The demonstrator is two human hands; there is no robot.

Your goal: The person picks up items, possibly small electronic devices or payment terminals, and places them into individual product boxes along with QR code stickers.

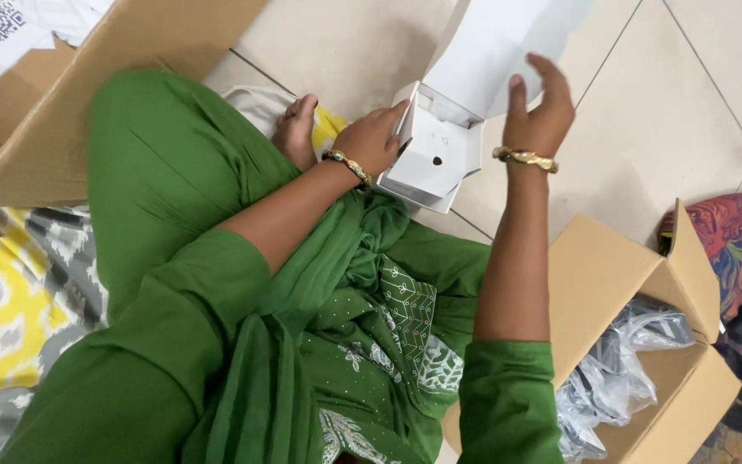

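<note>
Inside of white box (pixel 434 148) at 12 o'clock mostly hidden behind its front wall; raised lid cut off by top edge. Left hand's (pixel 373 137) fingertips tucked out of sight behind box's side. Cardboard box (pixel 88 112) at 10 o'clock cropped by top and left edges. Clear bags (pixel 616 378) in carton (pixel 594 275) at 4 o'clock too crumpled to tell contents. Lower body cut off at bottom edge.

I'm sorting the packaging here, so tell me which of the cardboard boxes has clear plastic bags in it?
The open brown cardboard box at the lower right, beside the right arm, holds crumpled clear plastic bags. The other brown box, upper left, shows none.
</note>
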